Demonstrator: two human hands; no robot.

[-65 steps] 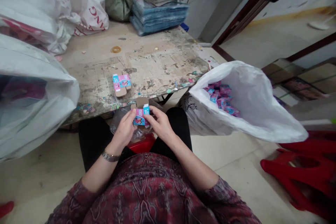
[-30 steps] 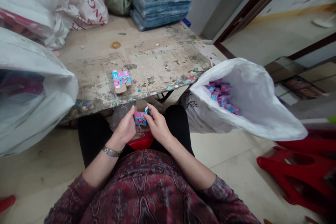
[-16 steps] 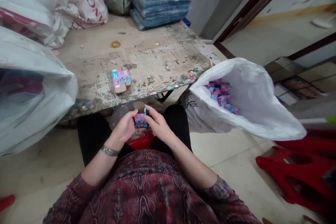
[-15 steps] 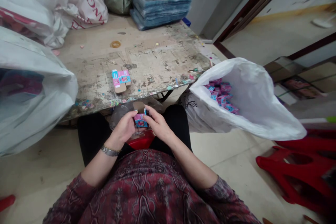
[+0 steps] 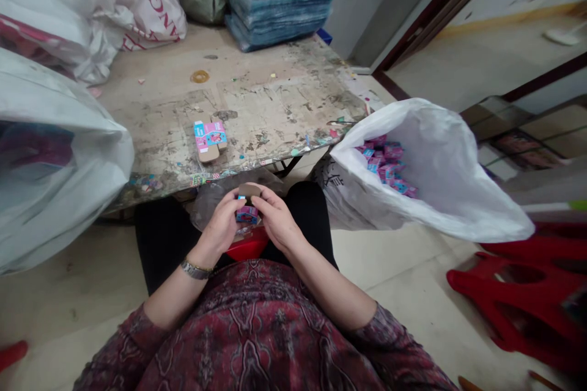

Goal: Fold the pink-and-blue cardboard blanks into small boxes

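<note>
Between both hands, above my lap, is a small pink and blue cardboard box (image 5: 247, 215) with its brown inner flap standing up at the top. My left hand (image 5: 224, 220) grips its left side, thumb near the top edge. On the other side my right hand (image 5: 276, 217) holds it, with the thumb at the opening by the flap. The fingers behind the box are partly hidden. Near the table's front edge lies a flattened or partly folded pink and blue carton (image 5: 210, 139), its brown flap towards me.
The worn table (image 5: 257, 98) bears a rubber-band-like ring (image 5: 200, 76), a stack of blue plastic-wrapped sheets (image 5: 279, 15) and bulky bags. At right stands an open white sack (image 5: 440, 165) with several pink boxes inside. A white bag (image 5: 105, 165) hangs at left; red stools (image 5: 518, 299) stand right.
The box's brown flap has tipped from upright towards the opening. My right thumb has shifted up to the flap, and my left thumb sits closer to the top edge.
</note>
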